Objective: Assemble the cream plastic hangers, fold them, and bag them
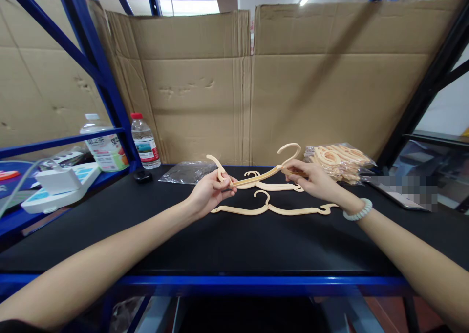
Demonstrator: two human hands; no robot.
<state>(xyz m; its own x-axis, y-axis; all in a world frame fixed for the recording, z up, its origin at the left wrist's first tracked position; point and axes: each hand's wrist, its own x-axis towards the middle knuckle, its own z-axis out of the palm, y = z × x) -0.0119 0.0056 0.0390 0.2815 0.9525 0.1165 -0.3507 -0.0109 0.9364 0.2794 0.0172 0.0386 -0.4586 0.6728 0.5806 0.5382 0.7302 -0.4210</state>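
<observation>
Between my hands, above the black tabletop, is a cream folding clothes hanger (pixel 258 178). My left hand (pixel 210 190) pinches one end of its arm, and the notched tip sticks up past my fingers. The fingers of my right hand (pixel 306 176) close around the middle near the curved hook; they hide part of the hanger there. Below, an unfolded hanger (pixel 251 212) lies flat with its hook pointing away from me. Behind it rest more cream hangers (pixel 276 186), partly covered by the held one and my hands.
Bagged hangers (pixel 337 159) are piled at the back right, beside a flat dark-edged device (pixel 399 195). A clear plastic bag (pixel 186 172), a small black object (pixel 142 176) and a water bottle (pixel 145 142) stand back left. Cardboard (pixel 198 93) walls the rear.
</observation>
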